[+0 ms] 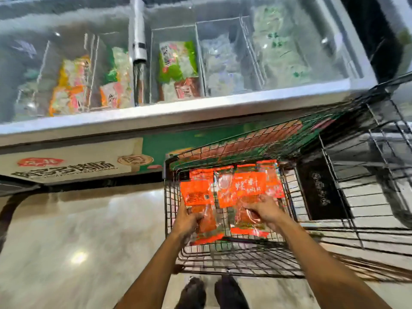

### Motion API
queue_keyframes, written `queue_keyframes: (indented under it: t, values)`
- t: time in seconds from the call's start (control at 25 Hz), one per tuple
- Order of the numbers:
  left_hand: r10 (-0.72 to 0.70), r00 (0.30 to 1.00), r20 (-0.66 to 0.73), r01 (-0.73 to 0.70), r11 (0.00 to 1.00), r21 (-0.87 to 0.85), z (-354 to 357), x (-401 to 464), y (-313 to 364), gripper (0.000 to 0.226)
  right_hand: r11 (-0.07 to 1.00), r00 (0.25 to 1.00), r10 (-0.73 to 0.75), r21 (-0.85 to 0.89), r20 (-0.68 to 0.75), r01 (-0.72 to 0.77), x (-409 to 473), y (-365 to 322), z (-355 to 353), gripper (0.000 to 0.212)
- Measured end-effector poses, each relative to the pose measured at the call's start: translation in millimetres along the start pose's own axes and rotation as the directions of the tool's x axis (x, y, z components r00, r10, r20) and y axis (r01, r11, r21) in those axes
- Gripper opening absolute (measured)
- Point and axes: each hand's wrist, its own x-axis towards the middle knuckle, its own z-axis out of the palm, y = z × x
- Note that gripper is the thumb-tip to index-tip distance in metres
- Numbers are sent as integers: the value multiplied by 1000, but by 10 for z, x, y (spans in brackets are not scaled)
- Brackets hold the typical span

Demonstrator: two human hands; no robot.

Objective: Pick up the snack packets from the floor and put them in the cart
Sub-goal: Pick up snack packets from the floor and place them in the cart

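Both my hands reach into a black wire shopping cart [171, 221]. My left hand [186, 221] grips an orange snack packet [197, 195] by its lower end, inside the cart near its left wall. My right hand [266, 210] grips a second orange packet [242, 190] with white lettering, right of the first. More orange packets [270, 179] lie behind these two in the basket. The whole picture is blurred by motion.
A long chest freezer [178, 117] with glass lids and bagged food stands just beyond the cart. The cart's black child-seat flap [321, 188] is to the right. Glossy beige floor [84, 237] spreads on the left, and my two dark shoes [214, 293] stand below the cart.
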Motion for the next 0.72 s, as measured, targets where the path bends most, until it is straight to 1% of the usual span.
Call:
queue_keyframes:
  t: [0.12, 0.2, 0.28, 0.32, 0.44, 0.48, 0.52, 0.56, 0.6, 0.64, 0.68, 0.72]
  values:
    - [-74, 997, -27, 75, 996, 44, 119, 519, -305, 45, 989, 994, 93, -119, 57, -85, 617, 368, 95, 20]
    - [-97, 991, -95, 106, 990, 96, 218, 873, -533, 42, 979, 989, 132, -162, 65, -120, 1073, 682, 177, 22]
    - [-103, 981, -166, 126, 983, 136, 279, 1126, -781, 27, 966, 982, 180, -200, 61, -164, 1386, 975, 271, 22]
    - [-94, 977, -192, 128, 977, 173, 299, 1191, -879, 23, 962, 978, 197, -207, 69, -179, 1497, 1112, 307, 23]
    - [-80, 958, -277, 170, 932, 320, 339, 1333, -1137, 19, 962, 965, 252, -131, 76, -241, 1649, 1417, 364, 29]
    - [-99, 946, -308, 206, 918, 338, 367, 1351, -1176, 16, 964, 968, 247, -117, 46, -241, 1681, 1492, 371, 31]
    - [-112, 924, -367, 255, 893, 370, 394, 1376, -1235, 17, 963, 973, 230, -146, 0, -228, 1694, 1542, 379, 31]
    - [-85, 909, -409, 275, 858, 434, 425, 1353, -1229, 21, 950, 977, 207, -229, -55, -214, 1695, 1562, 390, 29]
    - [-38, 898, -439, 281, 818, 502, 453, 1301, -1209, 25, 903, 978, 178, -377, -106, -206, 1662, 1546, 393, 29]
    - [4, 897, -441, 271, 785, 558, 467, 1241, -1189, 30, 819, 976, 144, -534, -161, -209, 1594, 1498, 382, 34]
    - [51, 899, -436, 255, 748, 613, 468, 1151, -1121, 35, 723, 972, 112, -654, -204, -221, 1489, 1387, 372, 40]
    - [89, 905, -416, 235, 711, 663, 462, 1045, -1020, 40, 647, 971, 79, -730, -225, -222, 1392, 1258, 364, 43]
